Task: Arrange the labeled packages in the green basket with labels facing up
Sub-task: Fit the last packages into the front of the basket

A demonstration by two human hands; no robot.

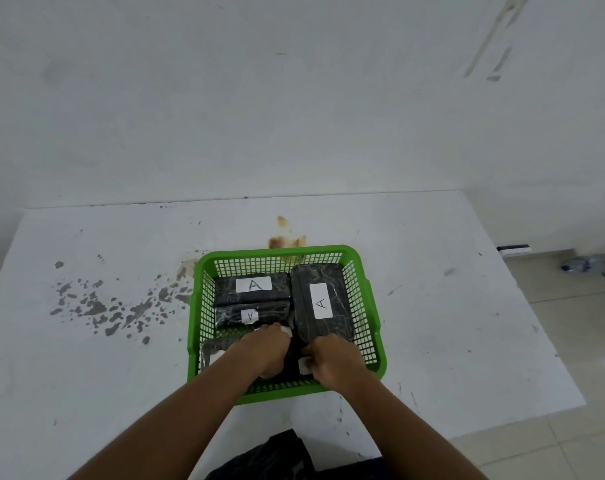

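Both hands are down inside the green basket (370,327) at its near end: the left hand (264,344) is curled over a dark package whose white label peeks out at its fingertips, and the right hand (332,362) grips a dark package (292,365) with a white label at its thumb. Behind them lie three black wrapped packages, labels up: one marked "A" at the far left (252,289), a second just in front of it (251,315), and a longer one along the right side (323,301). Another wrapped package (212,348) sits at the near left. The basket rests on a stained white surface (103,341).
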